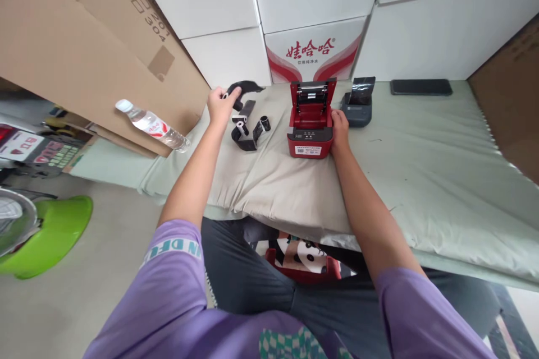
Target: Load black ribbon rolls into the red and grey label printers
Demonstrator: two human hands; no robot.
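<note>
Strip of black film (246, 87) sits pinched in your left hand (220, 105); rolls (264, 123) lie to its right. Your right hand (340, 128), partly curled, touches the open red printer (310, 134) at its left, grip unclear.

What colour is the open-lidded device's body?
Body of the open-lidded device: red, best seen in the head view.

The pale green cloth (438, 179) carries a red printer (310, 136), dark printer (357, 114), black film rolls (248, 145), bottle (152, 125) and phone (421, 87).
</note>
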